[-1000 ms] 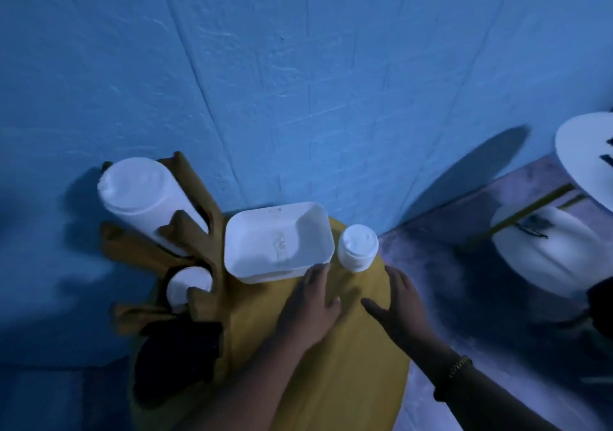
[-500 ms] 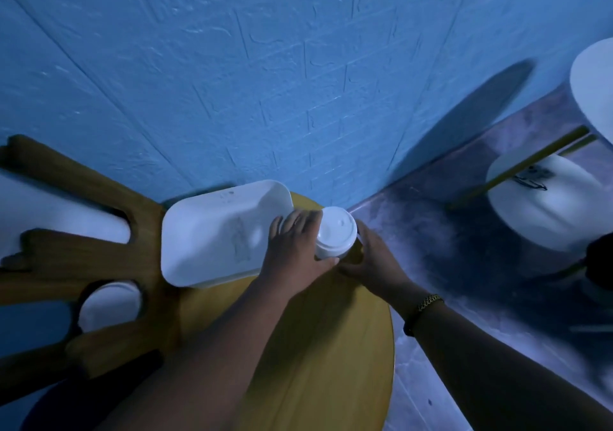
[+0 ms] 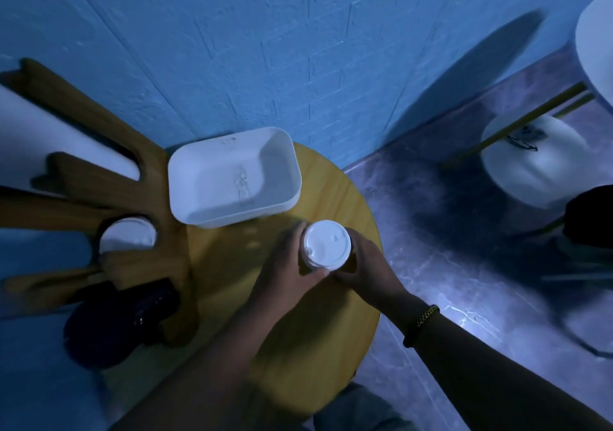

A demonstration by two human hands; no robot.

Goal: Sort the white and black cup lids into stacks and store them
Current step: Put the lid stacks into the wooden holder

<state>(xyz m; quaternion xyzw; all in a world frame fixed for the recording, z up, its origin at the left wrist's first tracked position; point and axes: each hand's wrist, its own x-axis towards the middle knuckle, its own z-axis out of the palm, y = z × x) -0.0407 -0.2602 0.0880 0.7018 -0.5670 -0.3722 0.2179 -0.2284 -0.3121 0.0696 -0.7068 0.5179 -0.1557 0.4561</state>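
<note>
1. The white lids (image 3: 326, 247) stand at frame centre, over the right part of the round yellow table (image 3: 338, 192). Only the top lid shows, face up, with its sip hole at the lower left. The hands hide the sides, so I cannot tell whether the base touches the table.
2. The left hand (image 3: 287, 268) grips the white lids from the frame's left, fingers curled round the far side and thumb hooked under the near edge.
3. The right hand (image 3: 370, 266) grips them from the frame's right, fingers curled round the side, and its thumb meets the left thumb just below the lids.
4. There is a bracelet (image 3: 426, 316) on the right wrist.
5. The white tray (image 3: 212, 178) sits on the table above and left of the lids, near them but not touching, with its far edge at the blue wall (image 3: 298, 49).
6. A wooden rack (image 3: 109, 185) fills the left of the frame.
   - Its middle slot holds the slotted lids (image 3: 127, 240), which are white with the end facing the camera.
   - Its lower slot holds a black stack (image 3: 112, 328). The detail is lost in the dark.
   - Its upper slot holds a white cylinder (image 3: 49, 132), which is blurred.
7. Marbled floor (image 3: 447, 231) lies to the right of the table.
</note>
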